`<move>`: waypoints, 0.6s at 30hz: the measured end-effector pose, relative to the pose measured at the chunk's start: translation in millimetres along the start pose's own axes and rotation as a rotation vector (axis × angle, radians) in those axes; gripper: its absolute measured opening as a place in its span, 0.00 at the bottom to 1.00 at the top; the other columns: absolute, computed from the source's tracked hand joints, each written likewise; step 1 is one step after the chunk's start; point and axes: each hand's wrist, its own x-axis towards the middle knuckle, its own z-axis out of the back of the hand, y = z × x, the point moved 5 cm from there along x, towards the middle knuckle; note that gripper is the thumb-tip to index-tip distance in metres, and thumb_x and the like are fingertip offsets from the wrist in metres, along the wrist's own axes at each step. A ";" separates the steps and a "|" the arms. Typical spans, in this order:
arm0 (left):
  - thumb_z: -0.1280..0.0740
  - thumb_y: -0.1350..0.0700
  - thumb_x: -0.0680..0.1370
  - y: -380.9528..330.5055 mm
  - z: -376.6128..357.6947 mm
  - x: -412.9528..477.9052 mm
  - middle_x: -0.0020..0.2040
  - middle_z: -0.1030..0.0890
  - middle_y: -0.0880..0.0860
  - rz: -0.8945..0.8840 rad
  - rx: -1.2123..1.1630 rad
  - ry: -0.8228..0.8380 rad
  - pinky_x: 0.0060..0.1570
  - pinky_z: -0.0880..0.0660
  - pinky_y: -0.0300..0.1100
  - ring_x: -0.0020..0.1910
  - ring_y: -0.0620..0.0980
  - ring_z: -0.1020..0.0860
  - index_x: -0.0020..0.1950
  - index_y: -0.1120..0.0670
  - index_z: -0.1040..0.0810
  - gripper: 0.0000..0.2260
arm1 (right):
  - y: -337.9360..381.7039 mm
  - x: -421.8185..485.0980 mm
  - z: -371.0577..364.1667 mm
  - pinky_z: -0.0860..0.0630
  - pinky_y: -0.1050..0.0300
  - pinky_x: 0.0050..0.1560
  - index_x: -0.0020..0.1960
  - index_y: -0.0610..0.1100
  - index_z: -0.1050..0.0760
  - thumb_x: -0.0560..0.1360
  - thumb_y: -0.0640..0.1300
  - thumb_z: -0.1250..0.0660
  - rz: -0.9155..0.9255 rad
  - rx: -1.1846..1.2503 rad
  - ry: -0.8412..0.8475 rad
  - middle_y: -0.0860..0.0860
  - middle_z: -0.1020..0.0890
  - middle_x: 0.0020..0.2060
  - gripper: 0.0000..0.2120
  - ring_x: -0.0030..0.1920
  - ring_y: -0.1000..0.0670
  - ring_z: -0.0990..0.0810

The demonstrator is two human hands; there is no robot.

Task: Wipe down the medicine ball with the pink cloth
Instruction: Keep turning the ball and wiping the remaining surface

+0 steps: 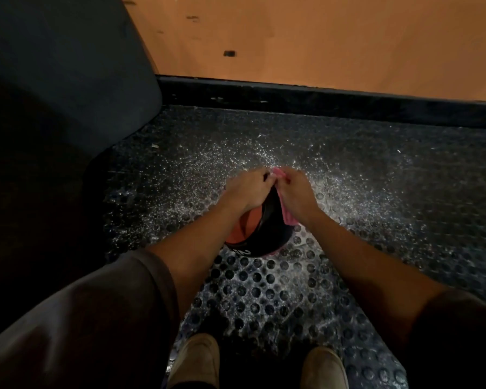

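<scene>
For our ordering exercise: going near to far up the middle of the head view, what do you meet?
shoes → ball → left hand and right hand → skirting → wall

The orange-and-black medicine ball (264, 237) sits on the studded floor (264, 290) — the pink cloth (288, 216) draped over its far-right side.

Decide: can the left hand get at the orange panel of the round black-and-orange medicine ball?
Probably yes: the left hand is just above the orange panel of the medicine ball; the pink cloth hangs on the other side.
</scene>
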 end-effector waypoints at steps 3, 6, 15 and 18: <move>0.46 0.44 0.82 22.6 4.1 0.6 0.62 0.22 0.57 0.050 -0.156 0.002 0.60 0.28 0.51 0.59 0.57 0.24 0.64 0.52 0.24 0.19 | 12.5 -18.5 3.3 0.32 0.59 0.59 0.65 0.48 0.25 0.80 0.50 0.40 0.174 -0.033 0.011 0.50 0.26 0.54 0.16 0.56 0.52 0.29; 0.43 0.49 0.82 45.8 12.7 0.5 0.59 0.20 0.56 0.123 -0.395 -0.009 0.59 0.28 0.47 0.58 0.55 0.23 0.59 0.55 0.21 0.16 | -7.1 -31.9 -1.3 0.34 0.63 0.56 0.66 0.50 0.28 0.81 0.52 0.42 0.117 0.040 0.015 0.48 0.28 0.57 0.16 0.58 0.53 0.29; 0.44 0.54 0.83 76.9 22.3 -12.5 0.55 0.21 0.61 0.270 -0.563 -0.138 0.58 0.29 0.50 0.56 0.59 0.24 0.53 0.59 0.22 0.14 | 33.5 -29.8 -18.7 0.34 0.55 0.64 0.65 0.52 0.27 0.79 0.49 0.38 0.263 0.017 0.038 0.51 0.29 0.58 0.15 0.63 0.50 0.33; 0.45 0.53 0.82 78.0 18.9 -18.8 0.54 0.20 0.59 0.253 -0.568 -0.153 0.58 0.28 0.52 0.54 0.58 0.24 0.52 0.56 0.22 0.13 | -8.5 -37.6 -17.3 0.30 0.48 0.64 0.66 0.52 0.30 0.81 0.54 0.44 0.138 0.094 -0.004 0.47 0.29 0.61 0.16 0.62 0.48 0.30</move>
